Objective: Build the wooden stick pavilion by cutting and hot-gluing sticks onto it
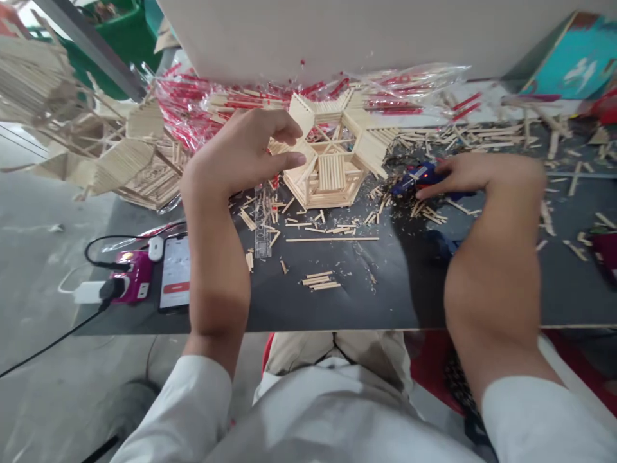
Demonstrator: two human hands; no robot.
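Observation:
Near the middle of the table stands a hexagonal stick model (332,167) of pale wooden sticks, with slatted panels flaring outward. My left hand (250,148) is at its left panel, thumb and forefinger apart with nothing visible between them; whether they touch the panel I cannot tell. To the right of the model my right hand (475,173) closes around a blue glue gun (414,177) with a small lit red light, and its lower fingers are hidden. Short cut sticks (321,281), a long stick (332,240) and a clear ruler (263,222) lie in front of the model.
A larger stick model (120,154) stands at left. Plastic-wrapped red-marked stick bundles (270,96) line the wall. A phone (174,273) and a purple power adapter (132,276) with cables sit at the left edge. Loose sticks (448,138) and a turquoise board (578,58) are at right.

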